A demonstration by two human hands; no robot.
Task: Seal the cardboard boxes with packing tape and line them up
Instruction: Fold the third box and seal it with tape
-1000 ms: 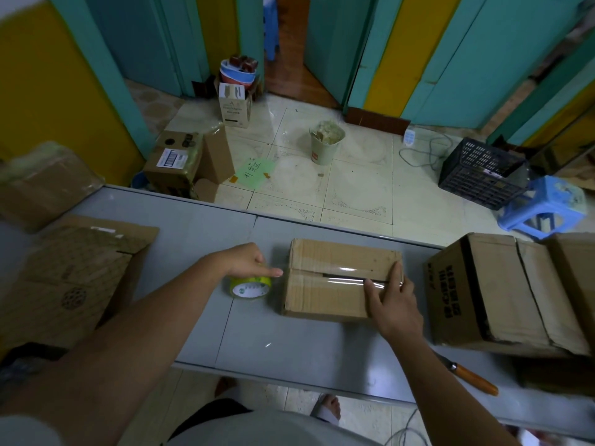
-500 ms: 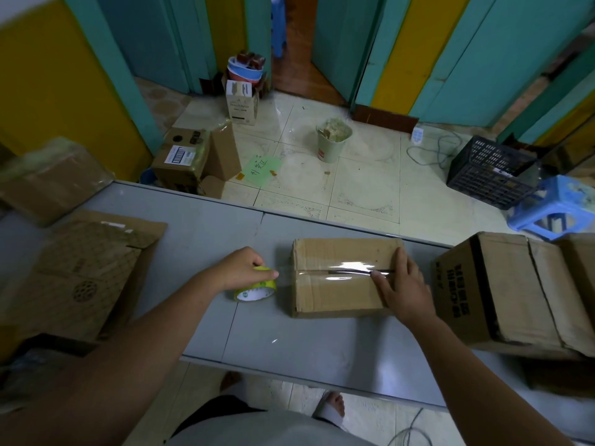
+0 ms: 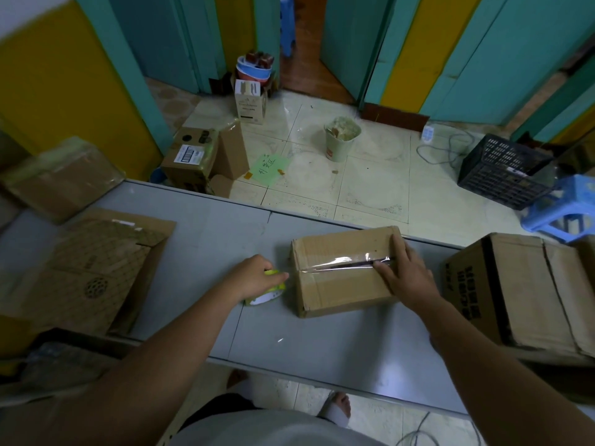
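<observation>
Sealing the small cardboard box (image 3: pixel 344 278) looks about half done to us. It sits mid-table (image 3: pixel 322 342), and a clear tape strip (image 3: pixel 338 263) runs along its top seam from the left edge to our right hand (image 3: pixel 402 278). That hand lies on the box's right end with its fingers (image 3: pixel 384 268) straight and a little apart, pressing the tape flat. Our left hand (image 3: pixel 254 278) has its fingers curled over the packing tape roll (image 3: pixel 269 292), which rests on the table just beside the box's left side. We cannot tell whether the strip is cut free of the roll.

By our reckoning, what is left here is to bring the tape down over the box's ends, part it from the roll, and rub it flat. A larger box (image 3: pixel 515 294) stands near on the right with its flaps closed; we cannot make out whether it is taped. The two are not yet squared into a row. A flattened carton (image 3: pixel 96 268) lies well apart at the left, not yet made up
</observation>
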